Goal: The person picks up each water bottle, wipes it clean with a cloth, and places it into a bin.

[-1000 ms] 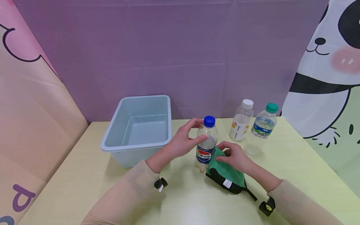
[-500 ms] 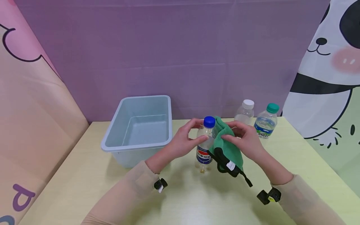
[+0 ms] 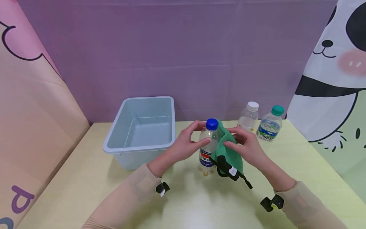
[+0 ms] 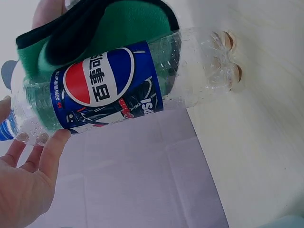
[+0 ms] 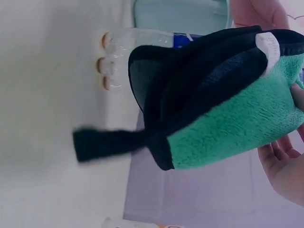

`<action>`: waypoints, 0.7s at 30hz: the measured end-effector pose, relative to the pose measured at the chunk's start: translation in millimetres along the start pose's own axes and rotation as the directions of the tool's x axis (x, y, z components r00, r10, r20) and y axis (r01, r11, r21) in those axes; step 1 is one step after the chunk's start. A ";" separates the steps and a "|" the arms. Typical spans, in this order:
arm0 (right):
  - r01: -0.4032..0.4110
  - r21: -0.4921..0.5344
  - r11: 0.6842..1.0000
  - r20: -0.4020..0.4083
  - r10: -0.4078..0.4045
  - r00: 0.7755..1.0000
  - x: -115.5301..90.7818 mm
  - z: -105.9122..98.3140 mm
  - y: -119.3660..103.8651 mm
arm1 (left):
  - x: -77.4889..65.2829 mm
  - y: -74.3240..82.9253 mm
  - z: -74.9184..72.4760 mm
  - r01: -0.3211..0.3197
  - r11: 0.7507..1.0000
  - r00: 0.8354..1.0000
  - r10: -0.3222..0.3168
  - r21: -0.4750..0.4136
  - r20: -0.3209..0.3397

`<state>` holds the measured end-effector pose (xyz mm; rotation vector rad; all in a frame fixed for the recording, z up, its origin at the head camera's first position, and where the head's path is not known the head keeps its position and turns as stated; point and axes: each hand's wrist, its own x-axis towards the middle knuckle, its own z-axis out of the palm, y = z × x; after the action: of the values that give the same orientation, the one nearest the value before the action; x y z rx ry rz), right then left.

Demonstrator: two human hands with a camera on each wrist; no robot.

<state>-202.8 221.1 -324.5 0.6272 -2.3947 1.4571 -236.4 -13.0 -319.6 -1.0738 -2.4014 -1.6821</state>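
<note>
A clear plastic bottle (image 3: 205,156) with a blue cap and a Pepsi label stands upright on the table. My left hand (image 3: 186,144) holds it around the upper part, thumb in front and fingers behind. In my right hand (image 3: 248,145) a green plush cloth (image 3: 230,152) with black edging, a white tag and a black loop is pinched between thumb and fingers. The cloth hangs above the table, against or close to the bottle's right side. The left wrist view shows green cloth (image 4: 137,23) behind the bottle (image 4: 109,85); in the right wrist view, cloth (image 5: 232,123) covers much of the bottle.
A light blue plastic basin (image 3: 140,148) stands left of the bottle. At the back right are two more bottles, one white-capped (image 3: 248,118) and one green-capped (image 3: 269,126). A purple cloth backdrop (image 3: 183,63) rises behind the table (image 3: 177,203).
My right hand has lifted the green cloth off the table and up beside the bottle, then shifted slightly left. The left hand and the bottle have stayed almost in place.
</note>
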 end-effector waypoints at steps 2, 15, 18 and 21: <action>-0.037 0.002 0.999 0.015 0.037 0.999 -1.1 2.0 4.4 | -0.6 0.7 -0.4 0.004 1.000 1.000 -0.004 -0.004 0.001; -0.096 -0.177 0.979 0.237 0.137 0.962 -13.0 20.5 50.3 | 1.2 4.4 3.3 0.036 0.998 0.999 -0.036 0.044 0.004; -0.091 -0.198 0.976 0.260 0.142 0.955 -13.1 22.0 53.7 | 1.3 3.1 3.1 0.030 0.998 1.000 -0.030 0.060 -0.006; -0.094 -0.200 0.975 0.258 0.145 0.955 -12.8 20.7 53.1 | 1.4 2.8 2.4 0.033 0.999 0.999 -0.032 0.042 -0.006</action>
<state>-217.9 226.8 -380.6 0.6846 -2.7845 1.2389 -235.1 -9.7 -317.8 -1.0286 -2.4520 -1.6342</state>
